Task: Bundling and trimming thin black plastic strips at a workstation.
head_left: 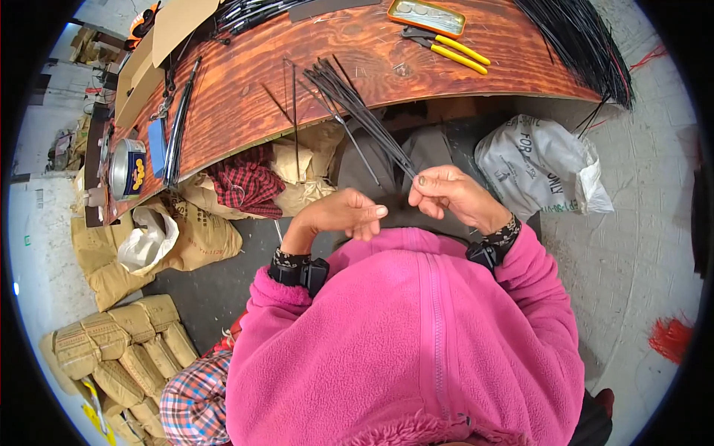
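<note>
My left hand (346, 214) is in front of my chest, its fingers curled and its thumb laid along them. My right hand (457, 197) is level with it, thumb and forefinger pinched together. Whatever either pinch holds is too fine or hidden to make out. A bundle of thin black strands (364, 119) slants off the table edge over my lap, its lower ends by my right fingertips. Left of the bundle, a thin metal rod with a hooked tip (357, 149) slopes down toward my lap. Another slender upright rod (295, 123) rises at the table edge.
On the wooden table (245, 93) lie yellow-handled pliers (457, 56), an orange-rimmed tin (425, 16) and a large black strand bundle (576, 44). A round can (128, 169) stands at the left end. A white sack (539, 167) sits right; brown sacks (197, 230) are left.
</note>
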### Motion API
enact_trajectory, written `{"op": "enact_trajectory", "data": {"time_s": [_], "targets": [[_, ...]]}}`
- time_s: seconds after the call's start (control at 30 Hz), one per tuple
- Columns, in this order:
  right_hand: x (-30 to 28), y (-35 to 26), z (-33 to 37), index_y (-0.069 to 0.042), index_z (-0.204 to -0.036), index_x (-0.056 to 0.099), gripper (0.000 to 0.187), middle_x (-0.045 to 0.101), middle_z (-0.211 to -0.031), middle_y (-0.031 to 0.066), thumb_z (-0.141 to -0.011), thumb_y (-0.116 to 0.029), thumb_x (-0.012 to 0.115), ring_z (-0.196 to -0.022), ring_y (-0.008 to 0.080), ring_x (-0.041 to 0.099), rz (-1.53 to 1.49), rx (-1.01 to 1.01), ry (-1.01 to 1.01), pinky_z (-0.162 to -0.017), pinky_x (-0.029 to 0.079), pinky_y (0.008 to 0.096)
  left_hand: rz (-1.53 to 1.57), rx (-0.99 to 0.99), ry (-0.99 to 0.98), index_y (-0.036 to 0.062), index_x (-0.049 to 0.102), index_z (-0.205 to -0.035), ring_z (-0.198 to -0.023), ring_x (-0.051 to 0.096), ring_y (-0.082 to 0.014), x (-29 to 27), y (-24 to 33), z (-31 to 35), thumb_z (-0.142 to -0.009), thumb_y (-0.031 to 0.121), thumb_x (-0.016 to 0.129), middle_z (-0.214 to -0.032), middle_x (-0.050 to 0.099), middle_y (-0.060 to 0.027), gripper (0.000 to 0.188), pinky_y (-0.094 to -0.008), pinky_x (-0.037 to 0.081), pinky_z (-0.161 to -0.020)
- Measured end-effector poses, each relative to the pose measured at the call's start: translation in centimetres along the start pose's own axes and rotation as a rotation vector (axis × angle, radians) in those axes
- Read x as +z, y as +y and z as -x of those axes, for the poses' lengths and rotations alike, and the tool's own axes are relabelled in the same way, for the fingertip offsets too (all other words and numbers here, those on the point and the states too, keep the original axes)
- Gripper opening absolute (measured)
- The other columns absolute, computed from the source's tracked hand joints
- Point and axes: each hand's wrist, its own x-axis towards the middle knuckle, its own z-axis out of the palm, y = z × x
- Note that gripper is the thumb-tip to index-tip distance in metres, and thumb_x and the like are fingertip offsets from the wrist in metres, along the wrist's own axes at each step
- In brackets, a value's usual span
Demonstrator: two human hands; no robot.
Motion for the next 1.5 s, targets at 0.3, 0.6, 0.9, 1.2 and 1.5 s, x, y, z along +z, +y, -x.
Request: {"op": "enact_trajectory", "data": {"time_s": [0.3, 0.6, 0.9, 1.2, 1.5], "targets": [[0.2, -0.6, -0.2, 0.0, -0.089, 0.067, 0.039, 0.059, -0.067, 0.0015, -0.1, -0.036, 0.057, -0.061, 0.0082, 0.055, 0.184, -0.026, 0.081, -0.055, 0.04, 0.0218, 0.151, 0.293, 0.271, 0.0033, 0.071, -0.101, -0.068, 0.062, -0.0074, -1.3, 0.6, 0.7, -0.103, 0.036, 0.056, -0.085, 0.072, -0.0039, 0.037, -0.0207, 0.048, -0.062], [-1.0, 0.8, -0.5, 0.0, -0.088, 0.066, 0.04, 0.059, -0.067, 0.0007, -0.101, -0.037, 0.055, -0.059, 0.008, 0.054, 0.173, -0.028, 0.176, -0.056, 0.041, 0.0218, 0.182, 0.242, 0.145, 0.0022, 0.071, -0.104, -0.069, 0.062, -0.0073, -0.5, 1.3, 0.3, -0.103, 0.035, 0.056, -0.086, 0.072, -0.0045, 0.036, -0.0206, 0.048, -0.062], [0.3, -0.7, 0.7, -0.001, -0.091, 0.066, 0.038, 0.058, -0.067, 0.0004, -0.104, -0.034, 0.053, -0.06, 0.0085, 0.054, 0.121, -0.016, 0.032, -0.059, 0.044, 0.0226, 0.318, 0.359, 0.249, 0.0009, 0.068, -0.112, -0.07, 0.063, -0.0091, -0.9, 2.0, -0.2, -0.101, 0.034, 0.059, -0.091, 0.072, -0.0072, 0.036, -0.0222, 0.051, -0.066], [0.6, 0.1, 0.8, 0.002, -0.092, 0.064, 0.042, 0.059, -0.069, 0.0022, -0.105, -0.036, 0.049, -0.064, 0.009, 0.057, 0.389, -0.042, 0.044, -0.061, 0.046, 0.0241, 0.488, 0.524, 0.489, -0.0002, 0.062, -0.119, -0.081, 0.068, -0.0119, -0.8, 3.1, -1.3, -0.1, 0.03, 0.062, -0.101, 0.07, -0.0085, 0.036, -0.0253, 0.056, -0.075], [0.4, 1.3, 1.2, 0.003, -0.094, 0.063, 0.037, 0.061, -0.071, 0.0027, -0.106, -0.029, 0.048, -0.064, 0.0094, 0.058, 0.479, -0.027, 0.044, -0.06, 0.047, 0.0242, 0.506, 0.484, 0.558, 0.0047, 0.065, -0.101, -0.078, 0.069, -0.0124, -1.6, 1.5, -2.2, -0.095, 0.022, 0.07, -0.092, 0.07, -0.0051, 0.019, -0.0242, 0.057, -0.07]]}}
